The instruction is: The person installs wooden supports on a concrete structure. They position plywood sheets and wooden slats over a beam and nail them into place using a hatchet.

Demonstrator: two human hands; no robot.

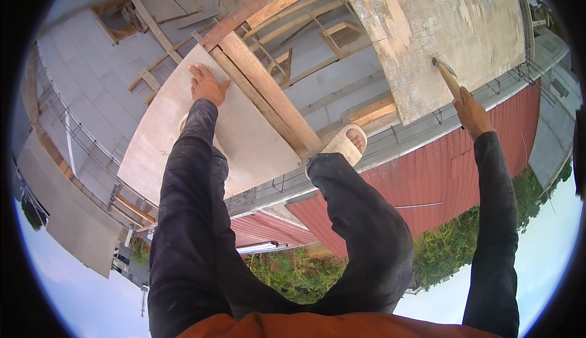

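My left hand (208,85) lies on the upper part of a pale plywood sheet (244,136), its fingers spread and nothing in them. In my right hand (473,113) is a hammer (450,79), gripped by its wooden handle. The hammer's head shows over a second, worn plywood sheet (452,21) at the upper right; I cannot tell whether it touches the sheet. Wooden beams (268,88) run along the edge of the left sheet. Between the two sheets is an open gap framed by timber.
Through the gap a grey floor (342,103) shows well below, with bamboo poles (299,21) crossing it. My sandalled foot (351,141) stands at the gap's near edge. Steel bars (281,182) run along the edge, beyond which lie a red metal roof (427,176) and greenery (299,274).
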